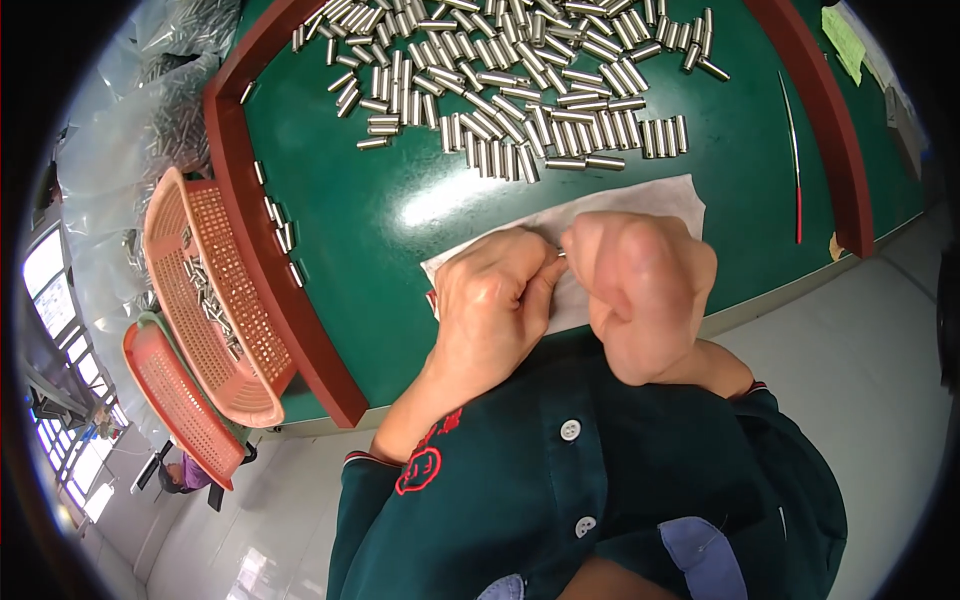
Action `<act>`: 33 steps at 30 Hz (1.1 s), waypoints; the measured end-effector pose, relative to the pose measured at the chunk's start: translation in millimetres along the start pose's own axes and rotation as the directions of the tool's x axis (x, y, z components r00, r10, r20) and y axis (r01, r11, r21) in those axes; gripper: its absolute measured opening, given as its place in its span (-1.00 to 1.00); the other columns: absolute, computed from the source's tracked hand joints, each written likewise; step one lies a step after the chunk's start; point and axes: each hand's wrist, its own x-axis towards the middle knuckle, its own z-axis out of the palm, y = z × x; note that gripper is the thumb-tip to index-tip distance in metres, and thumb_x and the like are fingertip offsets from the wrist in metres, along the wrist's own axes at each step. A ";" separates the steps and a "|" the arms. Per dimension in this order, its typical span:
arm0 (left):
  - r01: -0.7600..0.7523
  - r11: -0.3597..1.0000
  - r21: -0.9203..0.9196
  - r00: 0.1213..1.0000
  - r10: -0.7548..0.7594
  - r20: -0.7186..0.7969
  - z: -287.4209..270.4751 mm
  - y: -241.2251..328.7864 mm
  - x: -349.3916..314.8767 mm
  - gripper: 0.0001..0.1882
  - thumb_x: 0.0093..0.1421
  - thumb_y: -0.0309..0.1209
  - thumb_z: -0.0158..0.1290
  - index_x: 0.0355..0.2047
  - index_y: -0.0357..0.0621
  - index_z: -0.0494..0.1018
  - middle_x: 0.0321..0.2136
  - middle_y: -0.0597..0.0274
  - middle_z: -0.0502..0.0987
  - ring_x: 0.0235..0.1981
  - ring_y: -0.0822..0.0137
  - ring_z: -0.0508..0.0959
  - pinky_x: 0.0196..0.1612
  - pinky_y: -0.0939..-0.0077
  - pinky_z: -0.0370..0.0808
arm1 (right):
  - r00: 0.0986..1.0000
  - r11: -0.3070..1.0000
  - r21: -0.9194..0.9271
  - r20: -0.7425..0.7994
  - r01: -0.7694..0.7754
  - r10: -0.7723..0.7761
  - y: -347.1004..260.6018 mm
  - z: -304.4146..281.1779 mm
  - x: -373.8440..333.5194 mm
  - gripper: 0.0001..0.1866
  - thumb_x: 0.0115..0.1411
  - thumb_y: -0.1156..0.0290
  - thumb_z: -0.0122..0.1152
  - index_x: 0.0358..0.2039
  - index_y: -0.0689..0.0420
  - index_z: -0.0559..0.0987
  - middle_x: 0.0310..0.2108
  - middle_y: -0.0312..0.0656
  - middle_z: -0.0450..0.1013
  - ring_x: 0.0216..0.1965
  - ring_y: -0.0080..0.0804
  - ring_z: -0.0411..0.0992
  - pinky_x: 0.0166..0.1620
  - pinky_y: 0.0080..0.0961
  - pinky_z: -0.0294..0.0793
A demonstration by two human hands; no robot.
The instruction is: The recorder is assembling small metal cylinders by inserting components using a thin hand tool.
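My left hand (pixel 495 300) and my right hand (pixel 640 285) are held close together over a white cloth (pixel 650 200) on the green table (pixel 400 200). Both have their fingers curled, and their fingertips meet on a small shiny metal cylinder (pixel 560 253), most of it hidden. A large heap of the same short metal cylinders (pixel 520 85) lies spread on the table beyond the cloth, some lined up side by side.
A dark red raised rim (pixel 255 230) frames the table. Two orange plastic baskets (pixel 215 300) sit left of it, the upper one holding several cylinders. Clear plastic bags (pixel 150 110) lie at far left. A thin red-handled rod (pixel 795 150) rests at right.
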 end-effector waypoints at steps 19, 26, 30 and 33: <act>0.190 0.273 -0.943 0.961 -0.250 0.121 -22.2 -8.0 3.9 -0.93 0.07 -0.50 -0.05 -0.42 -0.23 0.35 -0.54 0.26 0.39 -0.66 0.63 0.18 -0.65 0.79 0.11 | 0.997 0.982 0.177 -0.038 0.070 -0.064 9.3 -10.7 -0.4 -0.57 0.21 0.35 -0.36 -0.83 0.07 0.05 -0.87 -0.36 -0.04 -0.79 -0.65 -0.17 -0.69 -0.61 -0.16; -0.161 0.978 0.131 0.956 0.188 -0.226 1.1 8.3 35.3 -0.91 -0.15 -0.56 0.09 -0.55 -0.19 0.44 -0.70 0.12 0.38 -0.69 0.19 0.38 -0.59 0.42 0.33 | 0.995 0.966 0.241 -0.072 0.090 -0.075 8.1 -10.1 -1.6 -0.57 0.20 0.35 -0.35 -0.82 0.07 0.06 -0.87 -0.36 -0.04 -0.79 -0.63 -0.17 -0.69 -0.60 -0.16; -0.188 0.936 0.298 0.977 0.208 -0.038 2.6 9.5 46.7 -0.90 -0.12 -0.55 0.04 -0.52 -0.27 0.41 -0.61 0.05 0.45 -0.57 0.07 0.45 -0.51 0.35 0.38 | 0.993 0.968 0.228 -0.083 0.105 -0.088 11.0 -11.2 -2.1 -0.58 0.20 0.35 -0.35 -0.83 0.06 0.05 -0.87 -0.36 -0.04 -0.79 -0.63 -0.17 -0.69 -0.60 -0.15; -0.219 0.889 0.402 0.975 0.218 0.048 -1.4 9.6 50.3 -0.91 -0.11 -0.56 0.04 -0.52 -0.27 0.40 -0.62 0.07 0.45 -0.59 0.10 0.45 -0.52 0.38 0.38 | 0.993 0.969 0.227 -0.076 0.102 -0.087 11.1 -11.5 -2.6 -0.57 0.20 0.35 -0.35 -0.83 0.06 0.05 -0.87 -0.36 -0.04 -0.79 -0.64 -0.17 -0.69 -0.60 -0.15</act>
